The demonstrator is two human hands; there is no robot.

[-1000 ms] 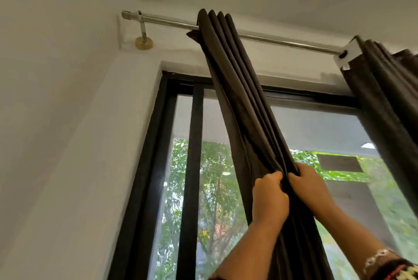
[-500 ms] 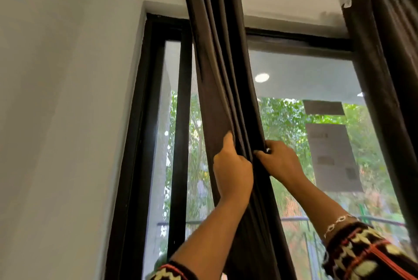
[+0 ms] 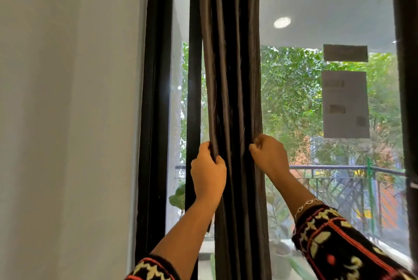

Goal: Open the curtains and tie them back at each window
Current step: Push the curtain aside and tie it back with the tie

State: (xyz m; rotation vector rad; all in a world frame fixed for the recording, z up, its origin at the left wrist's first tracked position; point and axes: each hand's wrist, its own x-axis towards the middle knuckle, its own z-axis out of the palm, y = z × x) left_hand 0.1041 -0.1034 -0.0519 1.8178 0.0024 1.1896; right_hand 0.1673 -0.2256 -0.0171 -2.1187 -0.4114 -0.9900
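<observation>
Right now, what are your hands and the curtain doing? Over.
Left hand grips curtain on its left, right hand on its right. Curtain gathered into a narrow bunch, no tie on it in view. Nothing blocking the hands.

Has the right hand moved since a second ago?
Yes, downward. The right hand was about level with the upper paper; now it grips the curtain below the lower paper.
</observation>
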